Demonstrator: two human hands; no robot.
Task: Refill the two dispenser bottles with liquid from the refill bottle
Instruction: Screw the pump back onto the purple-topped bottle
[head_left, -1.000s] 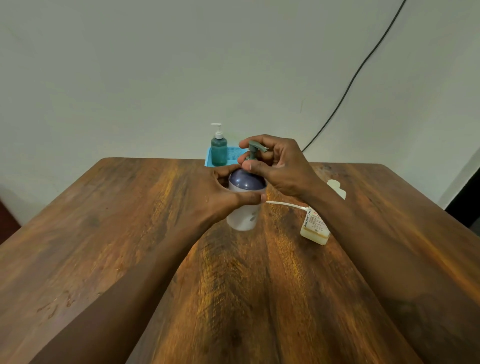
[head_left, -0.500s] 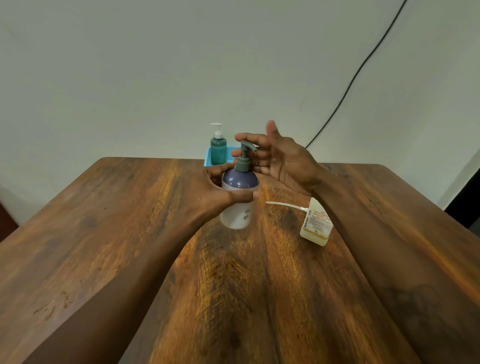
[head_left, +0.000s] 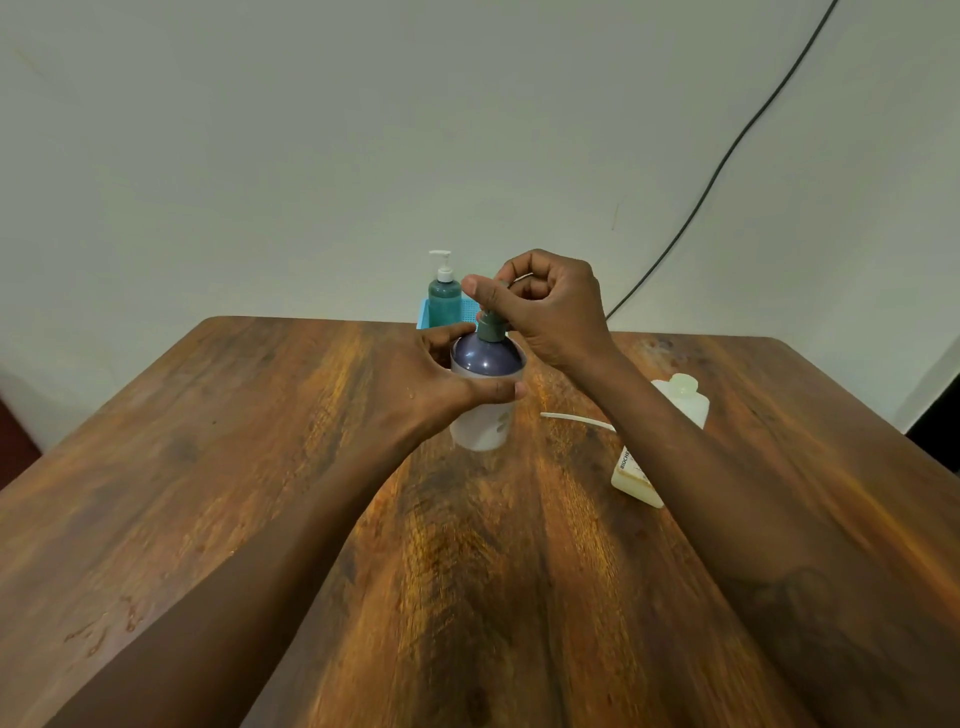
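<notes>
My left grip (head_left: 431, 379) wraps the white dispenser bottle (head_left: 484, 430), upright mid-worktop (head_left: 208, 467); my right grip (head_left: 545, 306) pinches its pump head (head_left: 491, 328). The teal dispenser bottle (head_left: 444, 304) stands at the far edge; the refill bottle (head_left: 636, 478) lies toward the right edge, under my forearm.

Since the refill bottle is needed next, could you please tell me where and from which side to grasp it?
Take the refill bottle round its flat-sided body near the base, coming down from above. It lies on its side on the table, cap pointing away; the right forearm crosses its middle, leaving the near end clear.
</notes>
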